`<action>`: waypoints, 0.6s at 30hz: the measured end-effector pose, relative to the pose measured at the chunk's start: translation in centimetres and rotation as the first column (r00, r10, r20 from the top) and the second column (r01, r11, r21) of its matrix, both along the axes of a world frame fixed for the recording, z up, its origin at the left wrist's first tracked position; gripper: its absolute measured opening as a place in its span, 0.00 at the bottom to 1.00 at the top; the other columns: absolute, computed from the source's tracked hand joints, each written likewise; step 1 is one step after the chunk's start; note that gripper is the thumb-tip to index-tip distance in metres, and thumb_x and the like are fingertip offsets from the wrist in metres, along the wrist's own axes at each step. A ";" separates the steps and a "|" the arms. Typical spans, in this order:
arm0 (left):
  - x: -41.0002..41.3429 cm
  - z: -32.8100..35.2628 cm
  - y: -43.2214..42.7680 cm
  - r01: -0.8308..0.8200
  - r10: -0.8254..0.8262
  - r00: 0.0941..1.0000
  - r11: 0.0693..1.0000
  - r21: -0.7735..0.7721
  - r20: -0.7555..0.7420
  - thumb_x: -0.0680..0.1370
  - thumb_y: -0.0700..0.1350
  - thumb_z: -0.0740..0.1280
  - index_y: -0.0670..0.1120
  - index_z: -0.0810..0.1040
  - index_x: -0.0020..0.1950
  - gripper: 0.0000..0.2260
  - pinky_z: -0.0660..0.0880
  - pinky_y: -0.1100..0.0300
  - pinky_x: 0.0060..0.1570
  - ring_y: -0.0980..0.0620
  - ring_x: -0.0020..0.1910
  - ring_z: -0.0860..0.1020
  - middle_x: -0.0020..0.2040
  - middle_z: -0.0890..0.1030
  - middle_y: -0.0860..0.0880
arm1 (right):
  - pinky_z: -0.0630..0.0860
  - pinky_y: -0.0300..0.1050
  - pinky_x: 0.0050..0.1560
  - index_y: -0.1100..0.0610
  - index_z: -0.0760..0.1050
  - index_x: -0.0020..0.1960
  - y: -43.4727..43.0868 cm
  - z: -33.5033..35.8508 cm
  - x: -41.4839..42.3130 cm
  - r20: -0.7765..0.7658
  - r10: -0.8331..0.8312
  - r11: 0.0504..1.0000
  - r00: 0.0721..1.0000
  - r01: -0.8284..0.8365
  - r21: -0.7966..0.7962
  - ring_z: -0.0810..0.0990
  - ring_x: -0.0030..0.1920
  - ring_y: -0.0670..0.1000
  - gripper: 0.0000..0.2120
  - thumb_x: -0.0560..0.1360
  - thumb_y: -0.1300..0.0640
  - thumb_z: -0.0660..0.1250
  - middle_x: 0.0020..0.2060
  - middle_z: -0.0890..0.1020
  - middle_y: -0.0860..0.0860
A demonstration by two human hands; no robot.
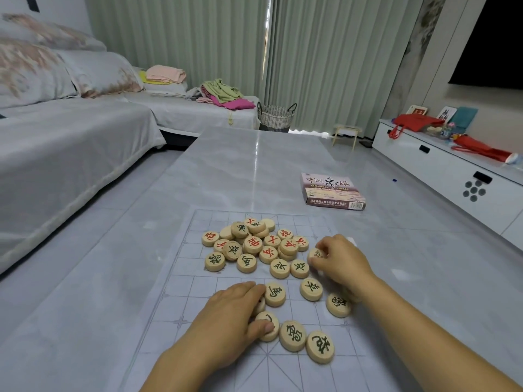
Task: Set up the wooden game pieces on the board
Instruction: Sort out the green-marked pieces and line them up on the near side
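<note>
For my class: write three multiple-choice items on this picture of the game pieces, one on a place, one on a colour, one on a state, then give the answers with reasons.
1. Where does the game box lie?
A. on the sofa
B. on the table beyond the board
C. in the basket

2. Which character colours mark the wooden pieces?
A. blue and yellow
B. white only
C. red and dark green

3. How are the pieces arranged?
A. heaped mid-board
B. all lined up
C. all boxed

Answers: 1 B, it rests on the table past the board. 2 C, both colours show. 3 A, they are piled and scattered.
</note>
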State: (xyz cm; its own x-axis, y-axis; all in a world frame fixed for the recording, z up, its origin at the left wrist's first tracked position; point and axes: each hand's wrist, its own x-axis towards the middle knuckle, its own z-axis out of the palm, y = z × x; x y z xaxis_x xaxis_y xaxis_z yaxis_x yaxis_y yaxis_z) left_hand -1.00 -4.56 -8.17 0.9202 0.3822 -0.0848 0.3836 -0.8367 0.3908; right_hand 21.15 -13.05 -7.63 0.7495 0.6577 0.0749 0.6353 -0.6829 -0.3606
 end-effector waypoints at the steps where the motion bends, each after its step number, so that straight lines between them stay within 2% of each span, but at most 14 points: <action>1: 0.0 0.0 -0.1 -0.005 0.005 1.000 1.000 0.000 -0.002 0.78 0.58 0.57 0.55 0.52 0.75 0.27 0.52 0.59 0.73 0.55 0.75 0.53 0.77 0.53 0.56 | 0.72 0.48 0.51 0.54 0.74 0.57 0.0 -0.3 -0.4 0.037 0.035 0.998 0.999 -0.033 -0.045 0.75 0.53 0.54 0.16 0.72 0.49 0.66 0.56 0.75 0.52; 5: 0.1 -0.2 -0.1 -0.011 0.011 1.000 1.000 0.007 0.001 0.78 0.58 0.56 0.56 0.51 0.75 0.27 0.51 0.58 0.73 0.54 0.75 0.51 0.77 0.50 0.56 | 0.63 0.47 0.57 0.51 0.73 0.60 -0.1 -0.5 -2.4 0.047 0.223 0.972 0.974 -0.217 -0.094 0.71 0.60 0.52 0.17 0.74 0.46 0.64 0.57 0.74 0.50; 10: -0.1 -0.3 0.4 -0.011 0.011 0.999 1.000 0.026 0.030 0.78 0.57 0.58 0.54 0.53 0.75 0.27 0.56 0.58 0.72 0.54 0.74 0.57 0.76 0.57 0.55 | 0.63 0.48 0.63 0.50 0.69 0.66 -0.1 -0.2 -4.5 0.002 0.401 0.905 0.916 -0.396 -0.158 0.68 0.64 0.51 0.23 0.73 0.47 0.65 0.62 0.71 0.49; 12: -0.2 -0.3 0.6 -0.023 0.022 0.998 1.000 0.015 0.055 0.77 0.57 0.58 0.55 0.55 0.74 0.26 0.59 0.58 0.70 0.53 0.72 0.60 0.74 0.61 0.55 | 0.65 0.46 0.64 0.49 0.68 0.67 -0.4 0.1 -4.3 -0.059 0.387 0.920 0.920 -0.390 -0.046 0.70 0.62 0.49 0.22 0.74 0.48 0.65 0.62 0.71 0.48; 14: -0.4 -0.2 0.8 -0.038 0.039 0.996 0.999 -0.010 0.076 0.77 0.57 0.59 0.55 0.56 0.73 0.26 0.61 0.59 0.68 0.54 0.70 0.62 0.72 0.63 0.55 | 0.70 0.41 0.57 0.50 0.70 0.65 -1.2 0.7 -3.6 -0.118 0.322 0.945 0.939 -0.312 0.096 0.73 0.56 0.46 0.20 0.75 0.50 0.65 0.57 0.73 0.47; 15: -0.5 -0.1 0.9 -0.048 0.050 0.996 0.999 -0.024 0.078 0.77 0.57 0.59 0.56 0.56 0.73 0.26 0.61 0.59 0.68 0.54 0.70 0.62 0.72 0.62 0.55 | 0.70 0.38 0.52 0.50 0.71 0.64 -1.8 1.1 -3.1 -0.108 0.292 0.953 0.950 -0.280 0.116 0.74 0.51 0.44 0.18 0.75 0.50 0.65 0.54 0.74 0.46; 18: -0.8 0.2 1.2 -0.091 0.093 0.995 0.994 -0.055 0.037 0.75 0.60 0.61 0.56 0.54 0.74 0.30 0.56 0.56 0.72 0.53 0.74 0.56 0.76 0.55 0.55 | 0.70 0.36 0.45 0.50 0.73 0.59 -4.9 1.4 -2.5 -0.035 0.228 0.972 0.973 -0.226 0.056 0.73 0.43 0.41 0.14 0.75 0.48 0.64 0.48 0.74 0.45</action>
